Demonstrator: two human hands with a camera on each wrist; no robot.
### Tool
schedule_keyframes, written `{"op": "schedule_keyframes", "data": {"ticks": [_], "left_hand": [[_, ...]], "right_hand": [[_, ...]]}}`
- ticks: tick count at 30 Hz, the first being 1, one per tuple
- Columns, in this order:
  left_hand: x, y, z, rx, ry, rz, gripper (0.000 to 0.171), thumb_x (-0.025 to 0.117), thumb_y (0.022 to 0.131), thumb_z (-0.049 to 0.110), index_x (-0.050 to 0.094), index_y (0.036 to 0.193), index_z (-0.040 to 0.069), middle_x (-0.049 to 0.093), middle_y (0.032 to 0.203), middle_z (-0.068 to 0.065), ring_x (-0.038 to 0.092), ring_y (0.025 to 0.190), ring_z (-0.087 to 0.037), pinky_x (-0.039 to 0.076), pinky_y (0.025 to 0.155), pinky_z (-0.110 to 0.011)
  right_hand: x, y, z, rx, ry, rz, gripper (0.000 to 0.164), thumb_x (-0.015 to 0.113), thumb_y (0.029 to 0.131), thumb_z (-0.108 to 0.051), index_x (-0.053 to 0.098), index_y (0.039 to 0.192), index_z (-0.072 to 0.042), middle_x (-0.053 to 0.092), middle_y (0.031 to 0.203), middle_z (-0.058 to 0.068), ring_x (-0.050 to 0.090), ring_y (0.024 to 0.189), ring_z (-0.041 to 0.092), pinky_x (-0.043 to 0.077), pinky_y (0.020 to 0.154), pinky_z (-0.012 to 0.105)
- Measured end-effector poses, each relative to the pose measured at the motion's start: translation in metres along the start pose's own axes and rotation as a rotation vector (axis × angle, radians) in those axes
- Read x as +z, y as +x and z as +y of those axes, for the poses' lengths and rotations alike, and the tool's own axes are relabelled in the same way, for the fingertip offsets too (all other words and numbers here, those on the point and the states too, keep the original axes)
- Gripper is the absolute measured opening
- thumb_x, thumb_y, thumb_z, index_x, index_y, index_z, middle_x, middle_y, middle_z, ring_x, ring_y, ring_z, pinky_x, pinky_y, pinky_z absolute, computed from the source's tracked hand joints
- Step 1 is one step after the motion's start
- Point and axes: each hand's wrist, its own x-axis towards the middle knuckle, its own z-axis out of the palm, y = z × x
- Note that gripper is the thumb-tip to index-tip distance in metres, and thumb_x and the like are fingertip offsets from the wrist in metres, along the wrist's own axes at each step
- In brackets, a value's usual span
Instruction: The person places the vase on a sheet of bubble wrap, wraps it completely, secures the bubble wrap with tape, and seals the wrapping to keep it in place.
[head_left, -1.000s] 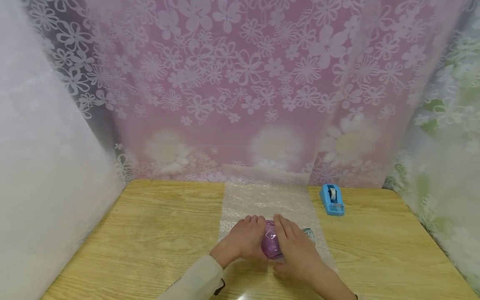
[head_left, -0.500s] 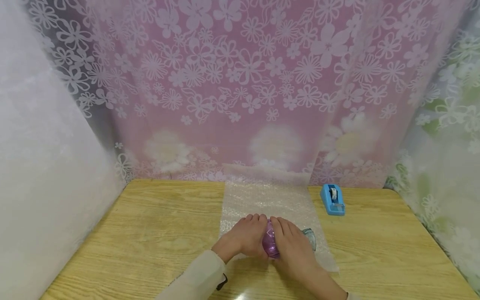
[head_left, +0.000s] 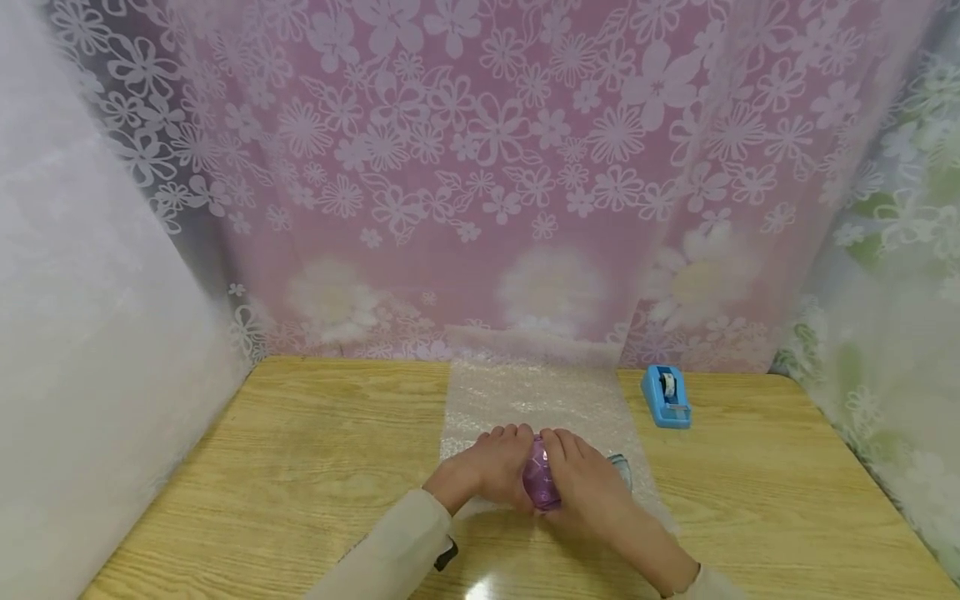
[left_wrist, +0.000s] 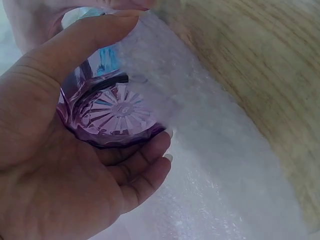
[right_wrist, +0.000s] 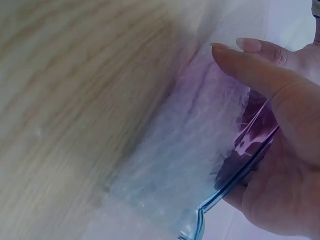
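Note:
A faceted glass vessel (head_left: 542,479), purple with a teal end, lies on its side on a sheet of bubble wrap (head_left: 536,396). My left hand (head_left: 495,471) grips its purple base end; the round base (left_wrist: 120,109) with ray-like lines shows in the left wrist view. Around the middle, my right hand (head_left: 588,487) holds the glass, thumb on the near side. The teal end (head_left: 620,471) sticks out to the right past that hand. In the right wrist view, bubble wrap (right_wrist: 175,130) lies up against the near side of the glass, under the right thumb.
A blue tape dispenser (head_left: 666,396) stands at the back right, beside the bubble wrap. The wooden table (head_left: 337,442) ends at a pink flowered curtain (head_left: 450,208), against which the wrap's far end leans. Pale sheets hang at both sides.
My right hand has shifted slightly toward the left one, leaving a narrower purple strip between them. Both hands stay on the glass, which has barely moved. The tape dispenser stays put.

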Motion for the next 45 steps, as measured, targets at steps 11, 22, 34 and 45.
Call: {"op": "schedule_keyframes", "data": {"ticks": [11, 22, 34, 45], "left_hand": [[-0.006, 0.005, -0.004, -0.031, -0.095, -0.059, 0.081, 0.088, 0.060, 0.043, 0.044, 0.118, 0.008, 0.050, 0.099, -0.001, 0.049, 0.091, -0.017, 0.042, 0.084, -0.034], [-0.002, 0.010, -0.017, -0.014, -0.072, -0.050, 0.095, 0.084, 0.058, 0.060, 0.038, 0.127, 0.012, 0.049, 0.099, 0.003, 0.051, 0.088, -0.012, 0.043, 0.085, -0.038], [-0.008, -0.011, -0.011, 0.012, 0.179, 0.079, 0.113, 0.075, 0.062, 0.069, 0.033, 0.143, 0.003, 0.049, 0.128, -0.010, 0.048, 0.114, -0.025, 0.041, 0.094, -0.045], [0.024, -0.016, 0.016, -0.076, 0.454, 0.404, 0.108, 0.078, 0.059, 0.065, 0.040, 0.136, -0.001, 0.052, 0.122, -0.011, 0.049, 0.109, -0.023, 0.044, 0.088, -0.039]], "right_hand": [[-0.003, 0.007, 0.011, -0.018, 0.138, -0.067, 0.095, 0.087, 0.063, -0.039, 0.039, 0.128, 0.010, 0.052, 0.115, 0.024, 0.055, 0.104, 0.033, 0.047, 0.088, 0.045], [-0.015, 0.023, 0.014, -0.041, 0.166, -0.249, 0.090, 0.080, 0.070, -0.045, 0.038, 0.128, 0.010, 0.050, 0.116, 0.020, 0.052, 0.102, 0.029, 0.047, 0.087, 0.043], [-0.027, 0.034, 0.015, 0.075, 0.230, -0.404, 0.090, 0.082, 0.068, -0.045, 0.039, 0.128, 0.006, 0.049, 0.117, 0.016, 0.052, 0.106, 0.028, 0.047, 0.087, 0.043], [-0.028, 0.038, 0.013, 0.090, 0.251, -0.427, 0.089, 0.087, 0.064, -0.039, 0.040, 0.126, 0.004, 0.050, 0.117, 0.017, 0.052, 0.109, 0.031, 0.044, 0.093, 0.045]]}}
